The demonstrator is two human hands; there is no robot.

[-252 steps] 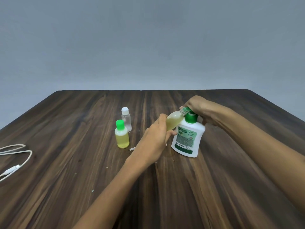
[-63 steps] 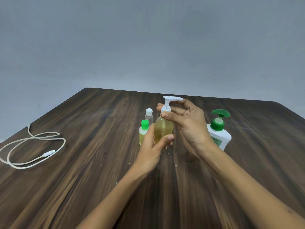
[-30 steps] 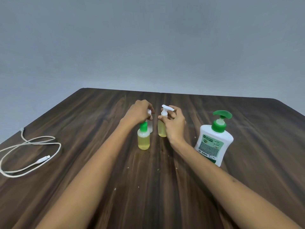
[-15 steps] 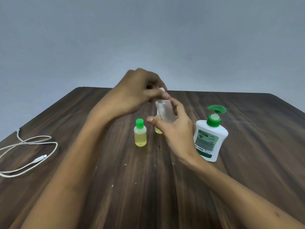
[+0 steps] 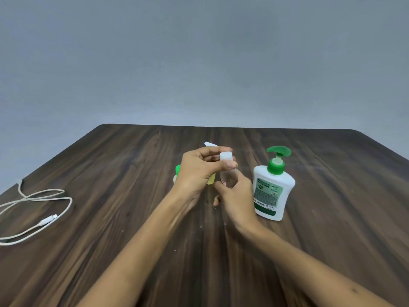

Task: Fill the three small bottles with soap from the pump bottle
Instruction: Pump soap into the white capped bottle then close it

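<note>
Right hand point(image 5: 238, 197) grips clear small bottle point(image 5: 228, 178) above worktop point(image 5: 110, 218), left hand point(image 5: 199, 171) pinching its white cap point(image 5: 226, 156); pump bottle point(image 5: 272, 189) just right of right hand; two filled bottles behind left hand.

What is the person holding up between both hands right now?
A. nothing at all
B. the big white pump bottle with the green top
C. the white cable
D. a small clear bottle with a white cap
D: the right hand grips the small clear bottle while the left hand pinches its white cap.
</note>
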